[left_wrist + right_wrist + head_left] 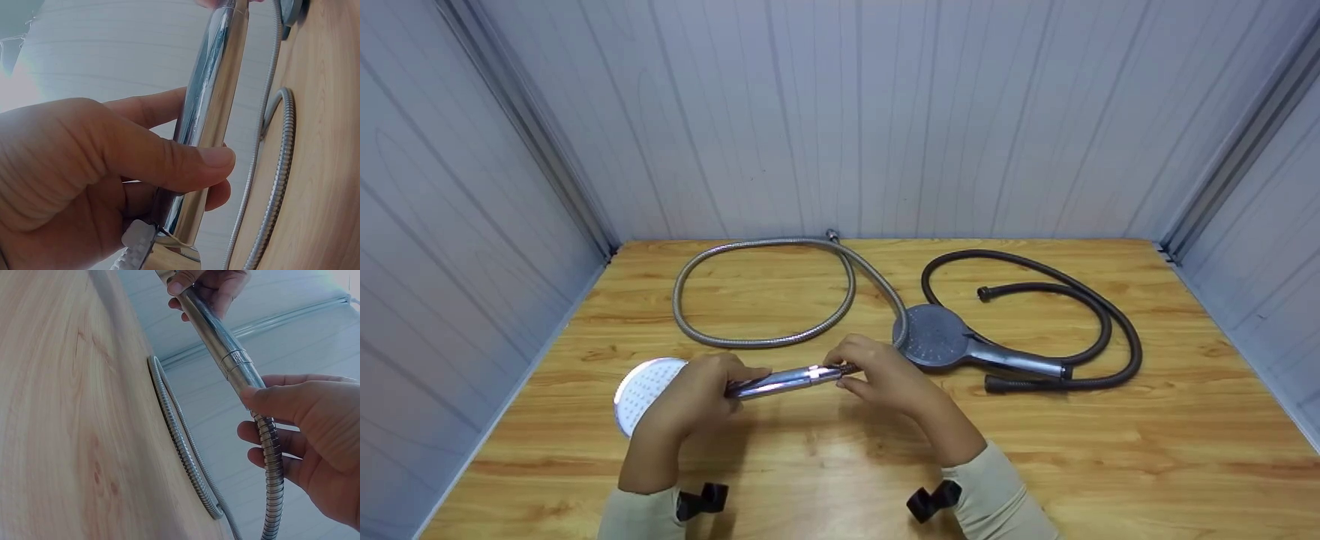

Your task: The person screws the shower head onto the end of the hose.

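A chrome shower head with a round white nozzle face [649,390] is held just over the table. My left hand [697,394] grips its shiny handle [211,101], thumb across the front and fingers behind. At the handle's other end, my right hand [885,375] pinches the metal connector of a silver shower hose [273,478], which meets the handle end to end. In the right wrist view the ribbed hose runs down past my curled fingers. From there it loops over the table at the back left, its free end fitting [832,235] near the wall.
On the right lies a dark grey shower head [936,336], partly crossed by the silver hose. A black hose [1132,341] coils around it, one end fitting [996,385] near its handle. Pale panel walls [847,120] enclose the wooden table [825,480] at back and sides.
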`<state>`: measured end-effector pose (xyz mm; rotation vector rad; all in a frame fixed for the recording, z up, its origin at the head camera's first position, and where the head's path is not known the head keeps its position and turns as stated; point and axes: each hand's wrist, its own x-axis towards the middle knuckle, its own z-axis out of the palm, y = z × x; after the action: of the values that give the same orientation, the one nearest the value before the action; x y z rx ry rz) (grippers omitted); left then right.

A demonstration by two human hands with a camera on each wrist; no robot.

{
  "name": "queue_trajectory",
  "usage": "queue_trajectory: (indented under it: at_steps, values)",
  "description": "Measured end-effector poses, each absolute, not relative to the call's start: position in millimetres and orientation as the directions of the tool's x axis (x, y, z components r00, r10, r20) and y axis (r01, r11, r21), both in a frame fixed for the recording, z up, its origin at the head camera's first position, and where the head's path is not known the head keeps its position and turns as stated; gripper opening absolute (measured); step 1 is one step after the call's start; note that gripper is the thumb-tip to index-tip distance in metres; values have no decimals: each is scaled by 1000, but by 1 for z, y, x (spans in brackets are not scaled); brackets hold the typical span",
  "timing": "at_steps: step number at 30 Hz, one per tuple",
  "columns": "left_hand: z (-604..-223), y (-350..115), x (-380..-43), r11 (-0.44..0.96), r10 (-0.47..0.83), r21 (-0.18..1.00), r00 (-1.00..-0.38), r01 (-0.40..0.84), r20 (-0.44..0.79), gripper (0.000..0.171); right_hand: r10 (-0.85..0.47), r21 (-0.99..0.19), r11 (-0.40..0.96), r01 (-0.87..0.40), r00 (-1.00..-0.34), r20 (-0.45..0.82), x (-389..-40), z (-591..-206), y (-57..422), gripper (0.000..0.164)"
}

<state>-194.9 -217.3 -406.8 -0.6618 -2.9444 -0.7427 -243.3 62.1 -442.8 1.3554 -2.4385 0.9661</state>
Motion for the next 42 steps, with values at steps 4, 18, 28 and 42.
queue_trajectory:
  at_steps: [4,18,28,42]
  values:
    - [-406,-217,-195,796,391,454,-913,401,120,59,-692,-447,364,-817,-558,458,-243,-442,62,24]
    - [-407,-219,-194,777,402,467,-904,422,147,59,-701,-425,344,-837,-530,477,-242,-441,64,19]
    - [-407,-218,-194,792,384,466,-915,394,122,59,-712,-437,364,-822,-548,439,-243,-440,63,20]
    - [-407,-219,-195,782,402,471,-908,407,117,58,-712,-432,377,-819,-555,431,-242,-439,63,22]
